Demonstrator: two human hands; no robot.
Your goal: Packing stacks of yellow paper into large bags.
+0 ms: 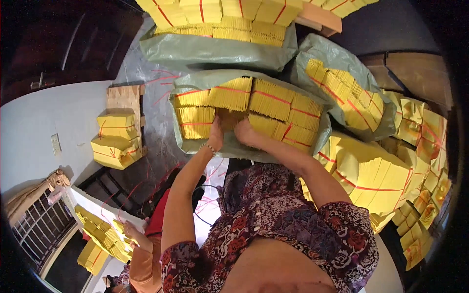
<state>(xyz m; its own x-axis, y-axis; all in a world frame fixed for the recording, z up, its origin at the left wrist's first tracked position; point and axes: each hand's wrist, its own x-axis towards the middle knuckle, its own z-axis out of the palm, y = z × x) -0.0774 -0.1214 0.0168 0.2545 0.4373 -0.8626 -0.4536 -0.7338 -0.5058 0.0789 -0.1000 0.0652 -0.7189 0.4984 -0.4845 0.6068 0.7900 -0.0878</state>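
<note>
A green woven sack point(215, 78) stands in front of me, packed with bundles of folded yellow paper tied with red strips. Both my hands reach into a shadowed gap in its near row. My left hand point(216, 133) lies against the side of the left near bundle point(195, 123), its visible fingers stretched out. Beside the right near bundle point(266, 128), my right hand point(246, 133) dips into the same gap, its fingers hidden. Between the hands a darker yellow-brown surface shows lower down; I cannot tell whether they touch it. Behind the gap sits another tied bundle point(229, 95).
Another filled sack point(220, 51) stands beyond, and a third point(351, 93) to the right. Yellow stacks point(373, 176) crowd my right side. At left, bundles point(115, 141) rest by a wooden board point(124, 97). A co-worker's hand point(132, 232) is at yellow papers, lower left. Red strips litter the floor.
</note>
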